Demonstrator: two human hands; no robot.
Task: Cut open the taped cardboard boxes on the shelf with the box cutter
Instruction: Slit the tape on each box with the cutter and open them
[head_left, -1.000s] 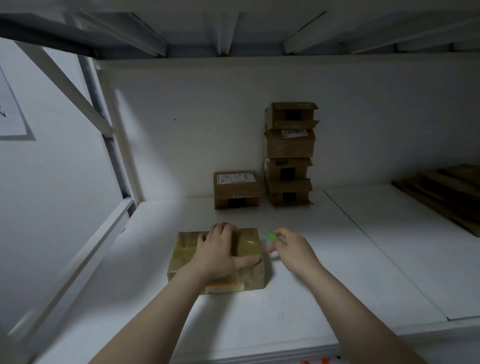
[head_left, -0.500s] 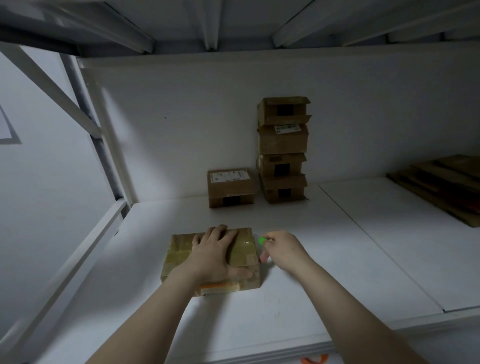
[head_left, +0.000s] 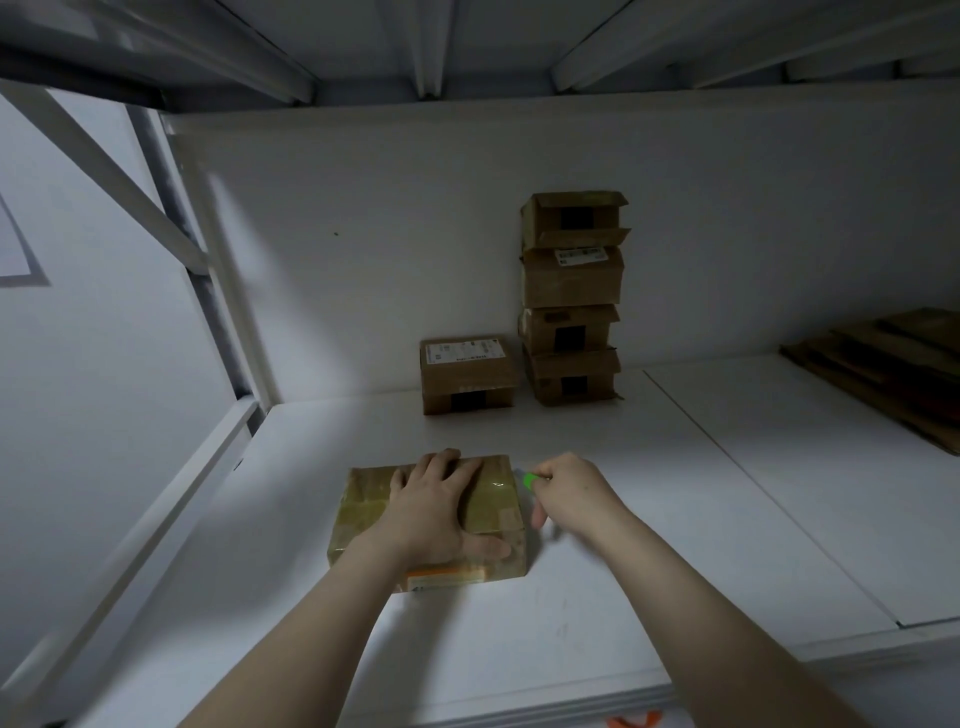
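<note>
**Front box still sealed, blade at its far corner**

Across the white shelf (head_left: 597, 597), the stack of four boxes (head_left: 571, 291) at upper centre shows loose flaps, so I'd judge those already cut. Flattened cardboard (head_left: 883, 358) lies at the right edge. The labelled box (head_left: 467, 374) left of the stack looks closed, so that one is still to do. At lower centre, the taped box (head_left: 363, 514) is the one in hand, with its wrap unbroken as far as I can tell. The left hand (head_left: 441, 512) lies spread flat on its top, pressing down. The right hand (head_left: 571, 493) curls round the green box cutter (head_left: 529, 479) at the box's far right corner. Against a second ago, little has changed: same pin, and the cutter has edged closer to that corner.
</note>
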